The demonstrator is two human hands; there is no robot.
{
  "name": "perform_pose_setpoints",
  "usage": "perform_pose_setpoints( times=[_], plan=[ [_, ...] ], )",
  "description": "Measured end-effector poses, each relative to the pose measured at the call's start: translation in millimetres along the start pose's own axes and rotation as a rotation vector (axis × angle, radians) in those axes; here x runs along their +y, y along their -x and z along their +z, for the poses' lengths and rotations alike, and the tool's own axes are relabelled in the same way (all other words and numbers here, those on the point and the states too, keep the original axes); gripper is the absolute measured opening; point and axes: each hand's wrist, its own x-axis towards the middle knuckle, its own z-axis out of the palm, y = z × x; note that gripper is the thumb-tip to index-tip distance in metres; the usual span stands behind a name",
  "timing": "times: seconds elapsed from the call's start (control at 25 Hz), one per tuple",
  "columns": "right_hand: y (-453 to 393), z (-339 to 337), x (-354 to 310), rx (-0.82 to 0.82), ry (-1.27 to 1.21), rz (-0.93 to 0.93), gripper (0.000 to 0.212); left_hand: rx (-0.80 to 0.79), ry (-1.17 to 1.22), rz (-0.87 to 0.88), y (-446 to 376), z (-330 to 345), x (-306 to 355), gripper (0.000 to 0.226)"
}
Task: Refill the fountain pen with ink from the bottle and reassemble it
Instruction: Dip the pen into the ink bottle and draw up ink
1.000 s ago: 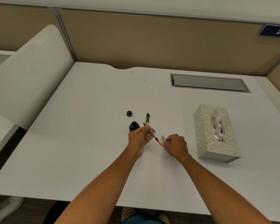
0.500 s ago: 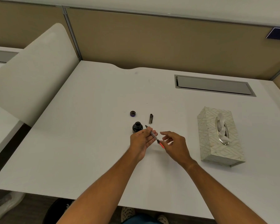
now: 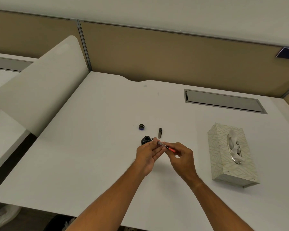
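Both hands, the left hand [image 3: 148,151] and right hand [image 3: 182,155], pinched the pen section [image 3: 163,145] just beside the open ink bottle [image 3: 146,140]; a slip risked tipping it.

Left hand [image 3: 148,153] and right hand [image 3: 182,157]: both bare, no gloves, rings or watch seen. Forearms bare to the frame edge; no sleeves in view. Light perforated footwear partly visible at the bottom edge.
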Motion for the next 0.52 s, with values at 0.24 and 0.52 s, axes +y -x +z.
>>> perform_pose_setpoints(
  times=[0.24,0.52],
  plan=[
    [-20,9,-20,0.118,-0.049,0.103,0.016,-0.046,-0.477,0.227,5,-16,7,0.018],
    [-32,29,-27,0.148,-0.003,0.157,0.007,0.068,-0.983,0.877,-7,-38,32,0.023]
  ],
)
